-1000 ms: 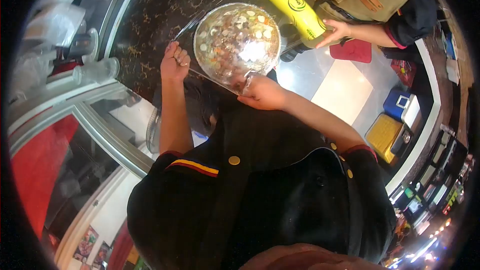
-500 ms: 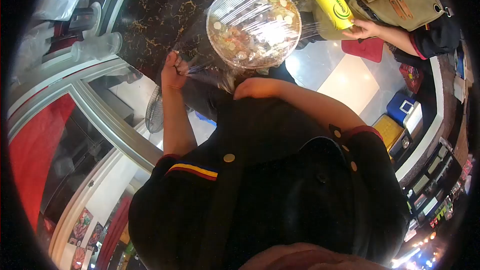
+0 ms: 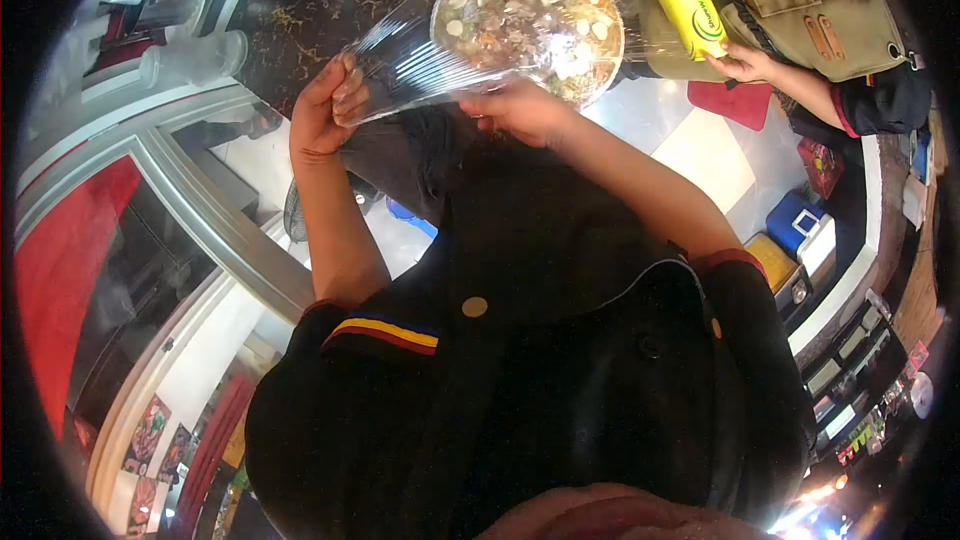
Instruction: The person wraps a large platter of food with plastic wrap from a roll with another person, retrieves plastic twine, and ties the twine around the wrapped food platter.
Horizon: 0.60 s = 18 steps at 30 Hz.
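A round tray of mixed food (image 3: 528,20) with pale slices on top sits on the dark counter. Clear plastic wrap (image 3: 425,65) stretches over it and out to the left, catching bright streaks of light. My left hand (image 3: 332,105) is closed on the wrap's left end, off the tray's lower left. Against the tray's near edge, my right hand (image 3: 520,112) has its fingers curled on the wrap's near edge. Another person's hand (image 3: 742,63) holds the lower end of a yellow wrap box (image 3: 680,0), from which the film appears to run.
The dark gold-veined counter (image 3: 330,0) lies under the tray. Clear plastic containers (image 3: 195,60) and a metal window frame (image 3: 190,200) stand at left. The other person wears a tan apron (image 3: 800,0). A blue and white cooler (image 3: 803,225) stands on the floor at right.
Both my hands have risen, my left one also shifting left, and the wrap between them is now spread wider and tauter. The tray appears higher and further right in view.
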### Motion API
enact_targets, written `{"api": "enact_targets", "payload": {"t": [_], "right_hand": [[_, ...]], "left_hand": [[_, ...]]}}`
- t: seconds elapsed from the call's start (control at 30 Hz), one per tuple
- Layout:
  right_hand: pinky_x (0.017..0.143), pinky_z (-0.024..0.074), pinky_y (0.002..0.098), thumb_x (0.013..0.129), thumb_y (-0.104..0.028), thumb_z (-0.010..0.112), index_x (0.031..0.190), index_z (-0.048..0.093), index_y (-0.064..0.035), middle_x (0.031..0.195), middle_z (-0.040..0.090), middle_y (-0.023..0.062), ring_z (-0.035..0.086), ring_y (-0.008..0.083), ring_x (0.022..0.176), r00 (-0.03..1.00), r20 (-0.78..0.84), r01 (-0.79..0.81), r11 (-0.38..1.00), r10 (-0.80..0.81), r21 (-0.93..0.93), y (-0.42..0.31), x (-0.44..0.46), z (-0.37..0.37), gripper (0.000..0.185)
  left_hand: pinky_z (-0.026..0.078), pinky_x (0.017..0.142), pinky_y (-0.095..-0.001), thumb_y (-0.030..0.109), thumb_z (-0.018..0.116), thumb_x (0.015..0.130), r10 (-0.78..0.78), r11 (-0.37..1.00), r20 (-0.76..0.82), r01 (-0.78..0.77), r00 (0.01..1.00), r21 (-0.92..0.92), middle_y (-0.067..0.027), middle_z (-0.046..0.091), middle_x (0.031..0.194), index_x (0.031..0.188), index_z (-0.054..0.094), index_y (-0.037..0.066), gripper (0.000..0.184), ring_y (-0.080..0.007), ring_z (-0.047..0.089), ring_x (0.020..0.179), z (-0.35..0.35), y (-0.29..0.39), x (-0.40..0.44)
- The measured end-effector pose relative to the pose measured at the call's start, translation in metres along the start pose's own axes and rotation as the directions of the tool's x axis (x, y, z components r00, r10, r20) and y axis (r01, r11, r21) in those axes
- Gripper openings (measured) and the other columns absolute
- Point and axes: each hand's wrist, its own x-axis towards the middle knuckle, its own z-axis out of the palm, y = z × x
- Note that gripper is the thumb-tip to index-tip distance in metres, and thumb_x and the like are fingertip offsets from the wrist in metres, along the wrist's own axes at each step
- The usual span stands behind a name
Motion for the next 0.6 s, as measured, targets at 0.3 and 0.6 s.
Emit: {"api": "enact_targets", "payload": {"t": [0.3, 0.6], "right_hand": [[0.060, 0.0438, 0.0236, 0.078, -0.022, 0.065, 0.081, 0.067, -0.0065, 0.071, 0.062, 0.0023, 0.055, 0.0111, 0.064, 0.986, -0.009, -0.148, 0.855, 0.166, -0.497, 0.045, -0.023, -0.015, 0.016], [0.049, 0.0451, 0.0275, 0.075, -0.013, 0.061, 0.078, 0.063, -0.0028, 0.064, 0.060, 0.0061, 0.055, 0.0145, 0.053, 0.912, -0.331, -0.393, 0.748, 0.243, -0.535, 0.097, -0.014, -0.072, 0.011]], "left_hand": [[0.033, 0.041, -0.0229, 0.018, 0.054, 0.087, 0.130, 0.990, -0.418, -0.097, 0.899, 0.099, 0.0007, 0.039, 0.059, 0.088, 0.053, 0.006, 0.012, -0.0097, 0.038, 0.050, -0.104, -0.037, 0.032], [0.045, 0.070, -0.0447, 0.024, 0.057, 0.081, 0.918, -0.130, -0.122, 0.575, 0.378, 0.808, -0.0156, 0.062, 0.081, 0.081, 0.060, 0.004, 0.020, -0.0368, 0.058, 0.079, -0.079, -0.092, 0.078]]}}
